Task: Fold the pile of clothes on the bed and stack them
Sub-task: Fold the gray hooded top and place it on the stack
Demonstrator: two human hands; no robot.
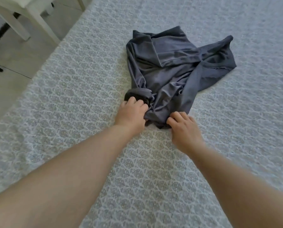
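One dark grey garment [173, 69] was all the clothing that could be seen, and it lay crumpled on the bed [71, 89], well away from the bed's left edge. It was not folded: the cloth was bunched and twisted, one flap was turned over at the far side of the garment, and another part stuck out to its right. No folded stack was visible anywhere near the garment, so I judge the task was at its beginning, or at least that this piece had not been started.

Both hands were at the near end of the garment. The left hand [131, 111] had its fingers curled into the cloth, next to a rolled, darker opening there. The right hand [183, 127] pinched the near hem with bent fingers, just beside the left hand.

What remained, as I judge it, was to spread the garment flat, fold it and begin a stack.

Beyond the bed's left edge stood white furniture legs [39, 18] on a pale floor.
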